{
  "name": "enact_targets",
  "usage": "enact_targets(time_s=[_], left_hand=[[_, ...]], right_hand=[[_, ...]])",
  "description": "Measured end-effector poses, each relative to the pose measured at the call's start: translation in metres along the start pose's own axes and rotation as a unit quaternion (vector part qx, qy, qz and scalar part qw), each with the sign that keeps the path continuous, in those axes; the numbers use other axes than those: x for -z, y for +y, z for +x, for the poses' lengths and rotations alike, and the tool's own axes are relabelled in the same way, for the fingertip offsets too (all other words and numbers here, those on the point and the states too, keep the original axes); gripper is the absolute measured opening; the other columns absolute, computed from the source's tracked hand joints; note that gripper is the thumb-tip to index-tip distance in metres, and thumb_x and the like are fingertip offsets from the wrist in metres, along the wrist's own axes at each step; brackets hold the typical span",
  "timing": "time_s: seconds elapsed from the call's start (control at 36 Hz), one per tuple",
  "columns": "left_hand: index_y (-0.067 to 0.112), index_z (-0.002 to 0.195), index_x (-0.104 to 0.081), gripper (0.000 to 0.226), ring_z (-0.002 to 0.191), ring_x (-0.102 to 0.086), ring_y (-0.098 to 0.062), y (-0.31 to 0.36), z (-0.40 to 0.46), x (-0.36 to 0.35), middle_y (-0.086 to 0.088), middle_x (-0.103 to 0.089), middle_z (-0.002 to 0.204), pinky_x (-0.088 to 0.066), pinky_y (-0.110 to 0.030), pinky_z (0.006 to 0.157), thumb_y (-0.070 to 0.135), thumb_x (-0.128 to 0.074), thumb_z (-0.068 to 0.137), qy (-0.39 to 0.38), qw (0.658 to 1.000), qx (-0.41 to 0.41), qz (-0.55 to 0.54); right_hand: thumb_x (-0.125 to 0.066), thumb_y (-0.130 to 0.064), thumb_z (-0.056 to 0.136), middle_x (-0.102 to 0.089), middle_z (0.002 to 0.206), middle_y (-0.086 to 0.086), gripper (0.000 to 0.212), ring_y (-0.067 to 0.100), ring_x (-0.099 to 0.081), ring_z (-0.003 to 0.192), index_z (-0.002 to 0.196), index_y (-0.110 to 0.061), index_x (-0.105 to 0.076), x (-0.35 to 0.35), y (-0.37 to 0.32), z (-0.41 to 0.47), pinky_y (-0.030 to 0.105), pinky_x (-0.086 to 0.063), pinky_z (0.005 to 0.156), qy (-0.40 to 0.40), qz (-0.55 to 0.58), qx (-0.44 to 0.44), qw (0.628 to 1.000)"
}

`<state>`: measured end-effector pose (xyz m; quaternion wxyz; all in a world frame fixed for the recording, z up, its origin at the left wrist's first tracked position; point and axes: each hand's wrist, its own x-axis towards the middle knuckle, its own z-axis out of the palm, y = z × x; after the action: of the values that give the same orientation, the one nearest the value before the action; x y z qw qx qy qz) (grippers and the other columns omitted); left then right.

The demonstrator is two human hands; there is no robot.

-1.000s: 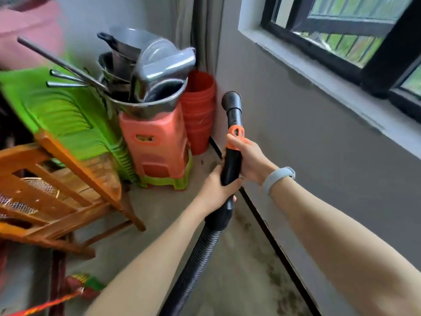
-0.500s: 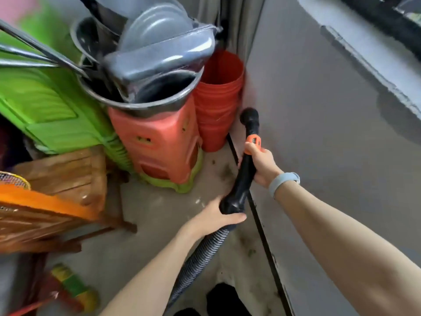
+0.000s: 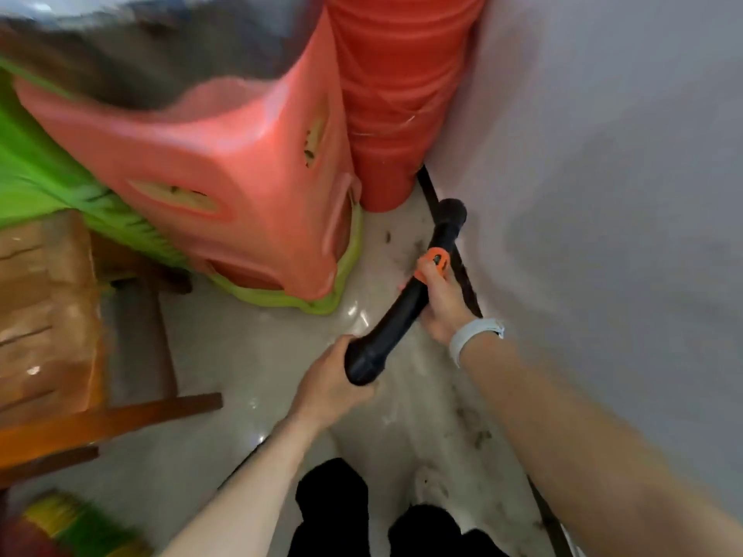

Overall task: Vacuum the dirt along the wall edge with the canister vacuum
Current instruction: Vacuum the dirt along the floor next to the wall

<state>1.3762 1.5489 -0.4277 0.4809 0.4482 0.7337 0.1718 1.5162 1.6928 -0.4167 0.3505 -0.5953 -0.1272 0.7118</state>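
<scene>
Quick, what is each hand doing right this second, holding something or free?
Left hand: gripping the lower end of the black vacuum wand.
Right hand: fingers curled round the same wand, just below its orange collar.

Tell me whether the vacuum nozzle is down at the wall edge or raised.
Down: the nozzle points at the dark baseboard strip; actual floor contact cannot be told.

Bare forearms, pale grey wristband on right wrist, black trousers
</scene>
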Motion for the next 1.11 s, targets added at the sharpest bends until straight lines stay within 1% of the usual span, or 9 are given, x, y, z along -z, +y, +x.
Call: enact_targets(time_s=[0.08, 0.22, 0.36, 0.47, 0.53, 0.75, 0.89, 0.97, 1.11], left_hand=[[0.043, 0.104, -0.044, 0.056, 0.083, -0.061, -0.009, -0.044, 0.045, -0.011, 0.016, -0.062, 0.092, -0.042, -0.017, 0.062, 0.038, -0.078, 0.061, -0.016, 1.0, -0.008, 0.021], [0.037, 0.106, -0.042, 0.055, 0.083, -0.059, -0.012, -0.123, 0.132, -0.047, 0.019, -0.057, 0.089, -0.041, -0.016, 0.059, 0.027, -0.08, 0.067, -0.025, 0.998, -0.005, 0.052], [0.029, 0.118, -0.046, 0.061, 0.091, -0.062, -0.017, -0.174, 0.203, -0.067, 0.007, -0.062, 0.101, -0.052, -0.032, 0.073, 0.026, -0.081, 0.067, -0.017, 0.997, -0.025, 0.069], [0.032, 0.111, -0.047, 0.058, 0.08, -0.058, 0.0, -0.202, 0.263, -0.08, 0.019, -0.059, 0.093, -0.042, -0.011, 0.061, 0.026, -0.082, 0.065, 0.009, 0.997, -0.049, 0.066], [0.035, 0.107, -0.045, 0.058, 0.078, -0.057, 0.006, -0.21, 0.278, -0.083, 0.021, -0.059, 0.091, -0.04, -0.006, 0.056, 0.026, -0.083, 0.064, 0.015, 0.997, -0.052, 0.055], [0.037, 0.1, -0.048, 0.053, 0.079, -0.06, 0.01, -0.239, 0.291, -0.088, 0.012, -0.064, 0.095, -0.045, -0.006, 0.059, 0.019, -0.085, 0.066, 0.014, 0.999, -0.031, 0.02], [0.032, 0.097, -0.051, 0.048, 0.075, -0.061, 0.01, -0.228, 0.306, -0.097, 0.009, -0.064, 0.094, -0.043, -0.006, 0.057, 0.01, -0.083, 0.069, 0.012, 0.998, -0.046, -0.03], [0.024, 0.102, -0.055, 0.046, 0.074, -0.062, 0.0, -0.209, 0.321, -0.106, 0.002, -0.066, 0.094, -0.047, -0.012, 0.06, 0.012, -0.082, 0.067, 0.007, 0.995, -0.061, -0.076], [0.008, 0.111, -0.058, 0.043, 0.083, -0.064, -0.02, -0.191, 0.334, -0.113, -0.012, -0.067, 0.1, -0.055, -0.04, 0.076, 0.008, -0.079, 0.073, -0.031, 0.993, -0.058, -0.102]], right_hand=[[-0.057, -0.02, 0.097, -0.055, 0.069, 0.005, 0.02, 0.017, -0.058, 0.06, 0.112, -0.011, -0.048, 0.0, 0.041, 0.057, 0.038, -0.056, 0.073, -0.013, 0.018, -0.018, 1.0], [-0.057, -0.023, 0.096, -0.055, 0.061, 0.004, 0.012, 0.018, -0.059, 0.054, 0.1, -0.015, -0.05, 0.011, 0.109, 0.164, 0.035, -0.056, 0.06, -0.038, -0.005, -0.047, 0.998], [-0.057, -0.026, 0.095, -0.054, 0.066, 0.004, 0.014, 0.017, -0.058, 0.058, 0.1, -0.015, -0.05, 0.013, 0.142, 0.244, 0.033, -0.056, 0.06, -0.066, -0.006, -0.036, 0.997], [-0.054, -0.03, 0.098, -0.05, 0.076, 0.004, 0.022, 0.014, -0.061, 0.053, 0.113, -0.016, -0.047, 0.004, 0.154, 0.306, 0.029, -0.053, 0.055, -0.087, -0.017, -0.024, 0.996], [-0.054, -0.032, 0.098, -0.05, 0.08, 0.004, 0.03, 0.013, -0.062, 0.051, 0.121, -0.016, -0.044, -0.002, 0.157, 0.324, 0.028, -0.052, 0.053, -0.095, -0.027, -0.027, 0.995], [-0.054, -0.033, 0.099, -0.053, 0.077, 0.006, 0.018, 0.02, -0.061, 0.065, 0.099, -0.016, -0.049, -0.01, 0.178, 0.35, 0.034, -0.055, 0.06, -0.117, -0.069, -0.035, 0.99], [-0.052, -0.038, 0.098, -0.057, 0.091, 0.009, 0.035, 0.021, -0.064, 0.069, 0.122, -0.015, -0.04, -0.01, 0.164, 0.362, 0.033, -0.056, 0.056, -0.11, -0.089, -0.021, 0.99], [-0.051, -0.04, 0.099, -0.058, 0.101, 0.011, 0.043, 0.022, -0.064, 0.072, 0.127, -0.01, -0.041, -0.013, 0.145, 0.37, 0.033, -0.056, 0.058, -0.092, -0.088, -0.007, 0.992], [-0.052, -0.045, 0.097, -0.057, 0.094, 0.011, 0.059, 0.022, -0.063, 0.072, 0.142, -0.011, -0.036, -0.005, 0.135, 0.377, 0.034, -0.055, 0.057, -0.07, -0.053, 0.001, 0.996]])
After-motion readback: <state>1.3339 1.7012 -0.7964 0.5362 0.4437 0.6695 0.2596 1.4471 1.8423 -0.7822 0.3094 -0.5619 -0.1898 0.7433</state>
